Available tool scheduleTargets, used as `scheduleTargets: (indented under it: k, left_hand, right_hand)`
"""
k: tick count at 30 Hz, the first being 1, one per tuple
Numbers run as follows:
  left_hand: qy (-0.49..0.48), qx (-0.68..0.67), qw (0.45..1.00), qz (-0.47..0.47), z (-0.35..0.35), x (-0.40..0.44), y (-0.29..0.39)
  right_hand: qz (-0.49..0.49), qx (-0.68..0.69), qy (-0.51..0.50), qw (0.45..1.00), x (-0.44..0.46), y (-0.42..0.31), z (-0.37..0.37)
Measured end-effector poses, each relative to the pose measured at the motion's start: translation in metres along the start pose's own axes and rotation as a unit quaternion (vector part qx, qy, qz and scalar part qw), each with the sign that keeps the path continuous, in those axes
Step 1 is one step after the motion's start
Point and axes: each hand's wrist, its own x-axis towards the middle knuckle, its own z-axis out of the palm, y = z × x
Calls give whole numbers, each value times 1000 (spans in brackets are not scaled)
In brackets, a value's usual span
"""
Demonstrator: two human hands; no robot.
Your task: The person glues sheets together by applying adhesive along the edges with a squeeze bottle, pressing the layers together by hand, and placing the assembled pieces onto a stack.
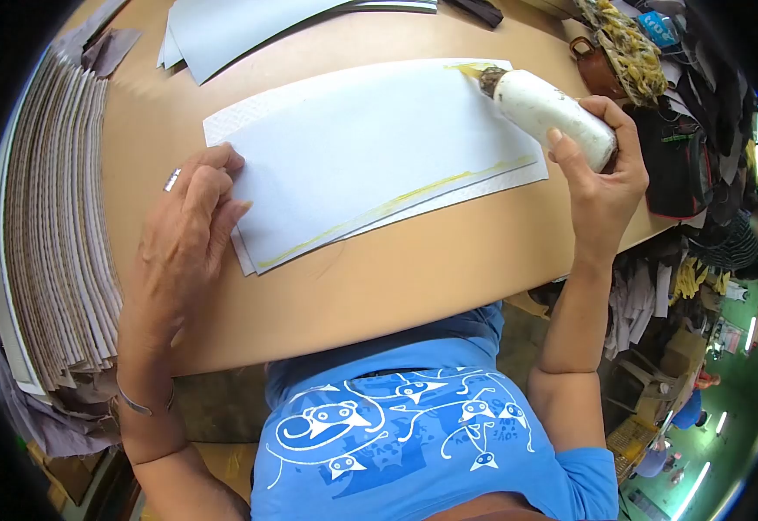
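A pale bluish-white sheet lies on the table over another whitish textured piece, whose edges stick out. Yellow glue runs in a streak along the near edge of the top sheet, with more at its far right corner. At the sheet's left end, my left hand has curled fingers and thumb closed on the edge. My right hand is wrapped round a white glue bottle, tilted so its dark, stained neck points left. The bottle's yellowed tip meets the far right corner of the sheet.
A long row of packed sheets stands along the table's left side. More pale sheets lie at the far edge. On the right are a brown pot crusted with yellow and a dark bag. The table's near edge is by my body.
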Motion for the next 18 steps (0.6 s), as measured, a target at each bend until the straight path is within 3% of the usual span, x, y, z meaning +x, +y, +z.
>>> scheduleTargets:
  k: [3, 6, 9, 18]
  left_hand:
    - [10, 0, 1000, 14, 3, -5, -3]
    - [-9, -52, 998, -42, 5, -8, -3]
    - [30, -34, 999, 15, 8, -8, -6]
    - [60, -8, 998, 34, 11, -9, -9]
  right_hand:
    - [-12, -4, -24, 1000, -3, -9, 5]
    - [-30, 11, -31, 999, -5, -18, 13]
    - [-59, 4, -37, 998, -7, -24, 18]
    - [-85, 48, -69, 993, -14, -44, 35]
